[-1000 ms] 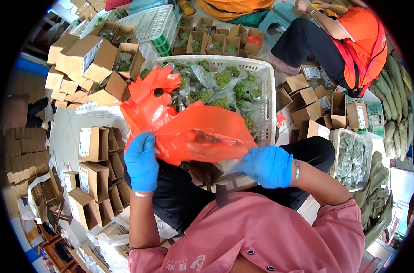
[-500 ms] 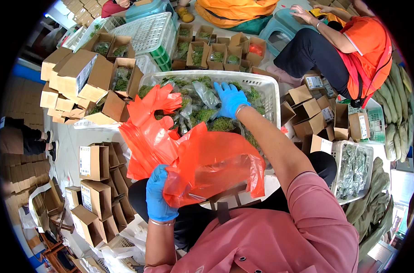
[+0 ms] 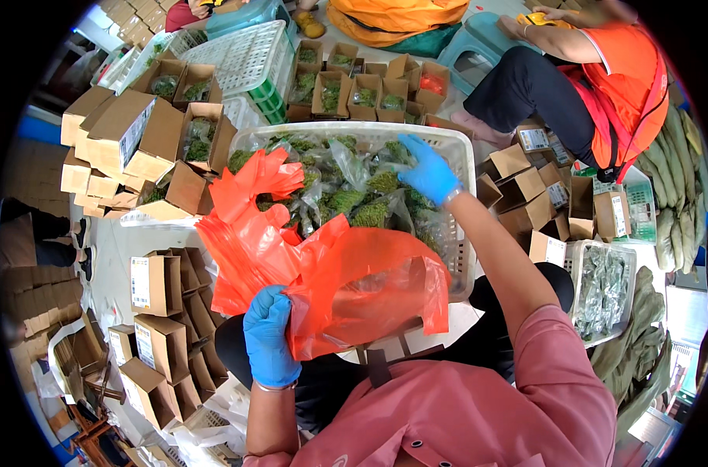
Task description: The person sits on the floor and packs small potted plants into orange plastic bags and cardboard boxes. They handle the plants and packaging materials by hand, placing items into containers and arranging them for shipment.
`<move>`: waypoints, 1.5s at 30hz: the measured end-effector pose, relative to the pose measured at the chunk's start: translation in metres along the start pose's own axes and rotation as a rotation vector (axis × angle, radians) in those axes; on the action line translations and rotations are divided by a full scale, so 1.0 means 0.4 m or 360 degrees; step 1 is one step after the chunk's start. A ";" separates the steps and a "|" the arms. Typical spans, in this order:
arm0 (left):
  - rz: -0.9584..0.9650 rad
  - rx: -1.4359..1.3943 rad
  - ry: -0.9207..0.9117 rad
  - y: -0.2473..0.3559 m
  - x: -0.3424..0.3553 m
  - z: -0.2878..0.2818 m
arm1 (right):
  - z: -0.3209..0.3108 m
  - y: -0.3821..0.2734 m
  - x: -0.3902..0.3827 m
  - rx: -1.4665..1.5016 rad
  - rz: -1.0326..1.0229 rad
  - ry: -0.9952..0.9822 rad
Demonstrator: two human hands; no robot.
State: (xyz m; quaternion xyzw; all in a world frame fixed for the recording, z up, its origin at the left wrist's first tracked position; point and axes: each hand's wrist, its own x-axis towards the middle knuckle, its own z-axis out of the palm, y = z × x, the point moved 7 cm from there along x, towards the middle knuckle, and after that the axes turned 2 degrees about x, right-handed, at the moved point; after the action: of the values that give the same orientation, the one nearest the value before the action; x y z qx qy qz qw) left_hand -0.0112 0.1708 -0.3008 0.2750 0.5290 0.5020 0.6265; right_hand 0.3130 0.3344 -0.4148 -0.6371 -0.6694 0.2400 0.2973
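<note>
My left hand [image 3: 273, 335], in a blue glove, is closed on the edge of a red plastic bag [image 3: 361, 272], which hangs loosely in front of my lap. More red bags [image 3: 241, 218] lie bunched over the near left corner of a white crate [image 3: 464, 237]. Clear plastic packets of a green plant [image 3: 346, 198] fill that crate. My right hand [image 3: 432, 170], also gloved in blue, is over the right part of the crate. Its fingers stretch out over the packets, with nothing visible in them. I cannot tell whether they touch a packet.
Open cardboard boxes stand stacked at the left [image 3: 167, 342], beyond the crate [image 3: 330, 93] and at the right [image 3: 525, 187]. A tray of clear packets [image 3: 603, 288] is by my right knee. A person in an orange vest [image 3: 626, 86] sits at the far right.
My right hand has moved right and slightly nearer, from the middle packets toward the crate's right side. My left hand still grips the red bag, almost in the same place.
</note>
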 end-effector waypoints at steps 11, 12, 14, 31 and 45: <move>0.0107 -0.0019 -0.0071 -0.008 -0.010 0.002 | 0.057 0.041 0.068 0.0109 0.0490 -0.0170; 0.0098 0.0000 -0.0060 -0.016 -0.010 0.003 | 0.068 0.032 0.075 -0.0006 0.0442 -0.0303; 0.0060 -0.0042 0.0008 -0.021 -0.019 0.011 | 0.042 0.030 0.070 -0.0048 0.0295 -0.0167; -0.0148 -0.0729 -0.0205 0.001 0.022 0.101 | -0.158 -0.402 -0.384 0.2204 0.0637 -0.0506; 0.0016 -0.0486 -0.0490 -0.006 -0.005 0.177 | 0.046 -0.373 -0.331 0.0039 -0.0103 -0.0693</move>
State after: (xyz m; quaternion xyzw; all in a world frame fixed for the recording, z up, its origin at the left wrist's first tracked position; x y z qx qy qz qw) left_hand 0.0564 0.1814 -0.2818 0.2530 0.3436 0.5316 0.7317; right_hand 0.1956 0.1929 -0.3355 -0.5448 -0.7348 0.3705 0.1612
